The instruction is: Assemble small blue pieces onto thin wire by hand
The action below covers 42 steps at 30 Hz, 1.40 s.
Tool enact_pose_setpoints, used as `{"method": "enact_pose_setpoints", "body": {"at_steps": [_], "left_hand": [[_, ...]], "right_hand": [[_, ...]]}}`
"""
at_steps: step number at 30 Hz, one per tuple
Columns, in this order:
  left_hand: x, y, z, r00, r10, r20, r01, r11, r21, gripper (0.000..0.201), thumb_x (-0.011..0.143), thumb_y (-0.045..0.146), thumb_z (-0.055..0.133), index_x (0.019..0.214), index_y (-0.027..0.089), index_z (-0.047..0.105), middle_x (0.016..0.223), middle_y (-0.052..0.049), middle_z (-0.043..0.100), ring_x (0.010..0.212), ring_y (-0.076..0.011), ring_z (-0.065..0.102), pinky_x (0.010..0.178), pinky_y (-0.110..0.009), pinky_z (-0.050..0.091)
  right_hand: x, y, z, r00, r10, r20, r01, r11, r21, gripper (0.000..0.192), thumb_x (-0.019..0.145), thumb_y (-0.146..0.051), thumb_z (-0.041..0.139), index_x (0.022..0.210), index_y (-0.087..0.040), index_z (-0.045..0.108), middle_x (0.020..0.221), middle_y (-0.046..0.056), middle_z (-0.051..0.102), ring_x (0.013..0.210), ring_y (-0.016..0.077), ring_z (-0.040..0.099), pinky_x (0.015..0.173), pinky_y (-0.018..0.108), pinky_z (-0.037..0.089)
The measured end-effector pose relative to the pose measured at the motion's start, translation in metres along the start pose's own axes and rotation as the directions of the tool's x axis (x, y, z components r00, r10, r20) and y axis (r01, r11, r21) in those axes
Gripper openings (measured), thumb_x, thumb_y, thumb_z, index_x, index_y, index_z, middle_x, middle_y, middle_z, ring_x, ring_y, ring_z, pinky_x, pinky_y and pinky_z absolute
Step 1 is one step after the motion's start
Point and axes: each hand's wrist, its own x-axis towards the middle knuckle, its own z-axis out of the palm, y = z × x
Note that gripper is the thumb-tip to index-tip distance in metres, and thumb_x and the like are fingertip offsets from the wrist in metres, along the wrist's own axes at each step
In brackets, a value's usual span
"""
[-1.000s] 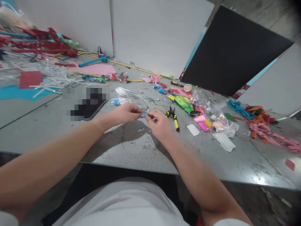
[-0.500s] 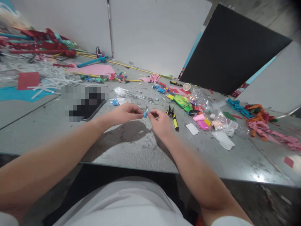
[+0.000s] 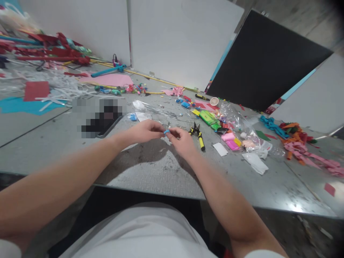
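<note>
A small blue piece of what looks like modelling clay (image 3: 167, 132), with a bit of white at its top, is pinched between the fingertips of both hands above the table. My left hand (image 3: 147, 130) is closed on its left side, and my right hand (image 3: 182, 140) grips its right side with thumb and fingers. Just right of my right hand lie yellow-and-black pliers (image 3: 199, 136), jaws apart. Behind my hands are a bundle of thin wires (image 3: 158, 109) and a blue clay packet (image 3: 132, 116). The finer shape of the blue piece is too small to tell.
Packets of coloured clay (image 3: 209, 120) and clear plastic wrapping spread to the right, beside a white card (image 3: 220, 149). A dark phone-like object (image 3: 109, 126), partly blurred out, lies left. Crepe paper (image 3: 274, 125) and paper scraps (image 3: 37, 91) lie farther out. White panels (image 3: 177, 39) stand behind.
Both hands stay together on the blue piece, which has turned slightly between the fingertips. The whole view has shifted a little.
</note>
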Motion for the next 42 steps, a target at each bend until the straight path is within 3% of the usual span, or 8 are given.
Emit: {"method": "enact_pose_setpoints", "body": {"at_steps": [7,12,15,20,24,30,34,42], "left_hand": [[-0.003,0.007,0.0,1.0,-0.019,-0.011,0.02,1.0,0.024,0.033,0.084,0.05,0.068,0.085,0.017,0.071,0.071,0.0,0.065,0.065,-0.0148,0.056,0.06,-0.026,0.041],[-0.001,0.003,0.0,0.999,-0.047,0.015,0.047,0.999,-0.005,0.031,0.084,0.05,0.067,0.083,0.018,0.069,0.071,-0.001,0.065,0.064,-0.0156,0.057,0.058,-0.027,0.04],[0.001,0.0,-0.001,0.995,-0.096,0.019,0.094,0.993,0.077,0.032,0.084,0.05,0.066,0.082,0.018,0.07,0.071,-0.002,0.065,0.064,-0.0169,0.057,0.06,-0.029,0.039],[0.002,-0.002,-0.002,0.983,-0.172,-0.063,0.179,0.977,0.117,0.036,0.083,0.055,0.066,0.077,0.02,0.071,0.065,-0.002,0.061,0.057,-0.0161,0.049,0.057,-0.031,0.035],[-0.001,0.001,-0.001,0.988,-0.145,-0.045,0.146,0.989,0.026,0.038,0.088,0.055,0.062,0.074,0.02,0.067,0.067,-0.001,0.061,0.057,-0.0144,0.048,0.057,-0.029,0.036],[-0.003,0.006,0.0,0.999,-0.046,0.027,0.047,0.997,-0.057,0.035,0.086,0.053,0.068,0.085,0.018,0.072,0.073,-0.002,0.065,0.066,-0.0154,0.056,0.061,-0.028,0.041],[-0.001,0.002,0.001,1.0,0.013,0.028,-0.009,0.989,-0.148,0.033,0.082,0.048,0.073,0.094,0.017,0.073,0.082,-0.003,0.072,0.073,-0.0162,0.062,0.067,-0.028,0.046],[0.001,-0.005,-0.001,0.999,-0.036,-0.024,0.032,0.992,-0.123,0.028,0.076,0.042,0.077,0.087,0.018,0.07,0.077,-0.002,0.073,0.068,-0.0158,0.064,0.062,-0.027,0.047]], "right_hand": [[-0.007,-0.012,-0.004,0.998,-0.064,0.006,0.065,0.994,-0.084,0.021,0.089,-0.041,0.068,0.085,-0.021,0.071,0.076,0.003,0.074,0.072,0.0178,0.069,0.069,0.031,0.054],[0.005,0.001,-0.002,0.987,0.158,-0.034,-0.152,0.979,0.138,0.023,0.09,-0.042,0.067,0.088,-0.02,0.07,0.076,0.005,0.075,0.064,0.0171,0.071,0.057,0.028,0.055],[0.01,0.007,-0.004,0.972,0.2,-0.12,-0.177,0.968,0.176,0.022,0.089,-0.041,0.067,0.091,-0.019,0.071,0.079,0.006,0.077,0.065,0.0167,0.071,0.056,0.028,0.056],[0.002,0.0,-0.005,0.996,-0.012,-0.094,0.01,1.0,-0.018,0.025,0.092,-0.043,0.061,0.09,-0.022,0.074,0.084,0.005,0.077,0.076,0.0193,0.071,0.066,0.032,0.056],[-0.008,-0.011,-0.002,0.982,-0.181,-0.05,0.17,0.97,-0.174,0.024,0.093,-0.041,0.062,0.086,-0.023,0.075,0.088,0.005,0.076,0.082,0.0199,0.069,0.077,0.035,0.055],[-0.009,-0.013,-0.002,0.987,-0.116,-0.112,0.095,0.981,-0.172,0.026,0.09,-0.046,0.065,0.092,-0.021,0.073,0.088,0.006,0.076,0.08,0.02,0.068,0.076,0.035,0.054],[-0.008,-0.014,-0.001,0.99,-0.123,-0.065,0.113,0.984,-0.139,0.029,0.093,-0.044,0.06,0.105,-0.021,0.074,0.099,0.008,0.078,0.086,0.0209,0.07,0.072,0.033,0.055],[-0.008,-0.013,-0.001,0.997,-0.077,-0.03,0.078,0.997,0.027,0.021,0.089,-0.04,0.063,0.09,-0.022,0.073,0.089,0.004,0.075,0.082,0.0183,0.069,0.065,0.029,0.056]]}}
